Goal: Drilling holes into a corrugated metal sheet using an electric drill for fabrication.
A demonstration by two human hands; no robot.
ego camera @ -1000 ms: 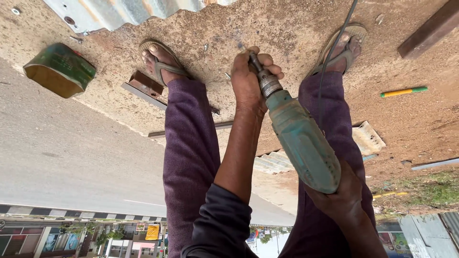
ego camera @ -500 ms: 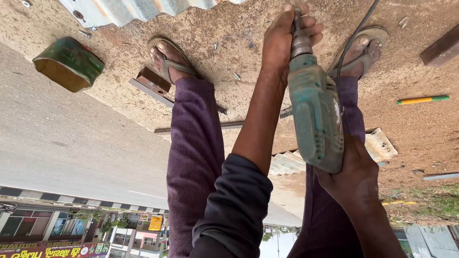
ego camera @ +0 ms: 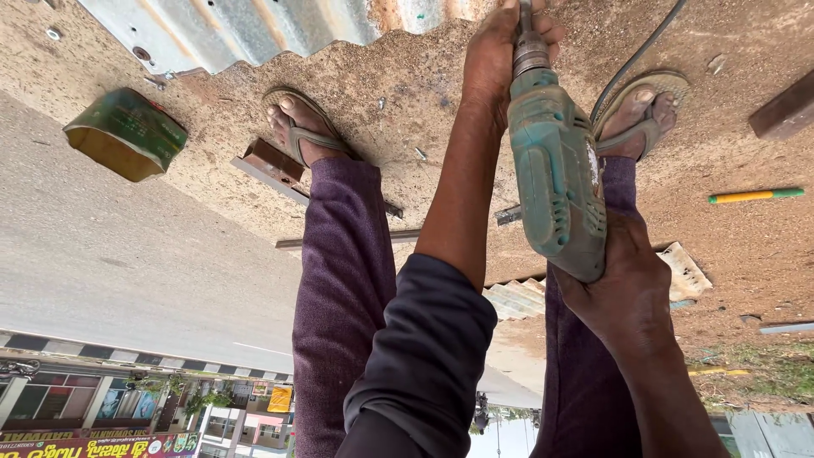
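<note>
Outdoors on sandy ground (ego camera: 407, 85), seen from a bent-over head, with a corrugated metal sheet (ego camera: 254, 25) along the far edge and a road and shopfronts at the bottom of the frame.

Held between two sandalled feet: a worn green electric drill (ego camera: 555, 178). Left hand (ego camera: 500, 51) wrapped closed round the chuck end, grip firm on the nose. Right hand (ego camera: 627, 288) closed round the butt of the handle from below. Black cable (ego camera: 636, 59) trailing off past the right foot (ego camera: 636, 119).

Compared with a second ago: swung from a clear slant to nearly straight up the frame, and carried closer to the sheet's wavy edge. Seemingly lined up now rather than in transit, with both hands braced along it.

Long axis running almost along the person's forward line, chuck end pointing at the ground beside the sheet, handle end back towards the body. Bit tip itself hidden by the left hand and the frame edge.

Lying apart: a green tin (ego camera: 127, 134) to the left, a yellow-and-green hand tool (ego camera: 755, 195) to the right.
</note>
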